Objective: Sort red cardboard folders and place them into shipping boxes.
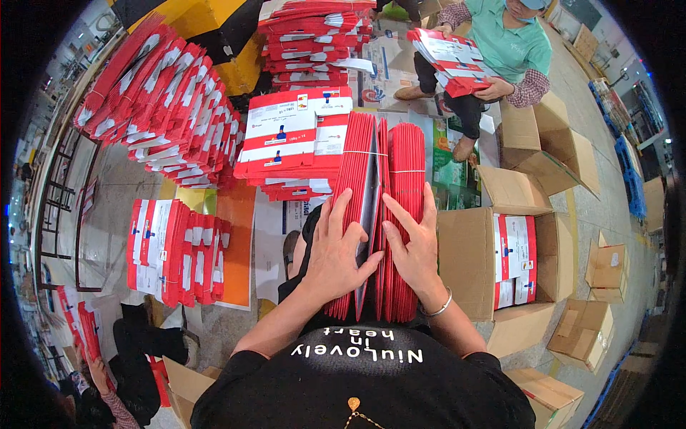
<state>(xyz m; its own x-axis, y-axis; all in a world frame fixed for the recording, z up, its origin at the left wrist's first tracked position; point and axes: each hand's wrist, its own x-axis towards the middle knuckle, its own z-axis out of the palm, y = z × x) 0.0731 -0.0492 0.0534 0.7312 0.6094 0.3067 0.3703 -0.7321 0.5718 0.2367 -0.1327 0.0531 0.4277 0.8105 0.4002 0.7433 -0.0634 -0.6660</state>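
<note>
Two thick bundles of flat-folded red cardboard boxes stand on edge against my body, each with a thin pale band around it. My left hand (pixel 336 250) lies over the left bundle (pixel 356 161), its thumb and index finger by the gap between the bundles. My right hand (pixel 414 254) straddles the right bundle (pixel 406 154), with fingers along its outer side and others on its inner edge. A few looser red sheets and a dark opening show between the bundles. The undersides of both are hidden.
Ahead are a stack of red-and-white flat boxes (pixel 286 139), a tall leaning stack (pixel 164 100) and a lower pile (pixel 175 250). An open carton (pixel 464 264) at right holds red-and-white packs. A co-worker (pixel 511 50) holds flat boxes; another person's hand (pixel 100 375) is lower left.
</note>
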